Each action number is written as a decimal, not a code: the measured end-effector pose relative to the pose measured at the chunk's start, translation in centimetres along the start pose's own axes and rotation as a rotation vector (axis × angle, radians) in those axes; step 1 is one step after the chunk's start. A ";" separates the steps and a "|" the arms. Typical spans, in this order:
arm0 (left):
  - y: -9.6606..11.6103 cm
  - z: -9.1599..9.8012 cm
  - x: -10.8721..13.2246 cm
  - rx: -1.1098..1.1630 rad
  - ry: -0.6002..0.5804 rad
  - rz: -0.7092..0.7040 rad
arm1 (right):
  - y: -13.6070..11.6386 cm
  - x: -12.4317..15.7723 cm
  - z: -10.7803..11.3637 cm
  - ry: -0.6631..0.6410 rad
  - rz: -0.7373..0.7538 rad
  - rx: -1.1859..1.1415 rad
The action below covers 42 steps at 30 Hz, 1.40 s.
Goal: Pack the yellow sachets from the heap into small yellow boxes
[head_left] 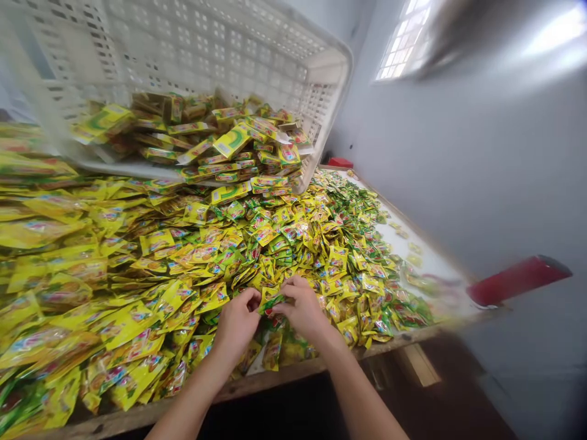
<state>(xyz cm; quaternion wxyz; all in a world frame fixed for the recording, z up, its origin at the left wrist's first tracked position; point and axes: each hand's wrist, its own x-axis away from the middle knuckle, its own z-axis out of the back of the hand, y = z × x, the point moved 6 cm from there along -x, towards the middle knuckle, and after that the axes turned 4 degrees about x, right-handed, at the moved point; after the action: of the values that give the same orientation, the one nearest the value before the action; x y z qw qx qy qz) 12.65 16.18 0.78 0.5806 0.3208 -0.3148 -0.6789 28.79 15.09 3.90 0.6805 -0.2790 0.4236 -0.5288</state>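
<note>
Fingers of my left hand (237, 322) and right hand (302, 310) pinch one green-and-yellow packet (269, 300) — apparently a packet-handling step, the next move likely requiring steady grip.

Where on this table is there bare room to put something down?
Mainly the narrow white strip at right, between the packet pile and the wall, though some loose packets lie there. It is crowded around the left hand and right hand, and before the crate.
</note>
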 end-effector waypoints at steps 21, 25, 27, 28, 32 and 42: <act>7.3 4.5 -3.4 0.056 -0.242 -0.268 | 1.5 2.1 -0.4 -0.190 -0.306 -0.475; 8.0 10.8 -13.4 -0.153 0.179 -0.292 | 2.8 3.0 -0.6 -0.062 -0.383 -0.538; 8.1 12.8 -17.9 -0.230 0.287 -0.303 | 3.5 3.5 -1.4 -0.035 -0.438 -0.603; 8.1 13.5 -19.5 -0.264 0.319 -0.311 | 3.7 3.6 -1.8 -0.040 -0.439 -0.643; 7.9 14.8 -21.3 -0.340 0.383 -0.343 | 3.3 3.6 -1.3 -0.159 -0.318 -0.654; 1.9 6.9 -1.8 0.117 0.029 -0.066 | -2.5 0.2 5.4 0.242 -0.173 -0.389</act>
<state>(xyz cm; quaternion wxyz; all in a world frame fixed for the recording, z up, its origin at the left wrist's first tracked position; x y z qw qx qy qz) 8.41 18.14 6.52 0.5426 0.3742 -0.3346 -0.6735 32.29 13.80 8.54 0.5104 -0.3746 0.5704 -0.5232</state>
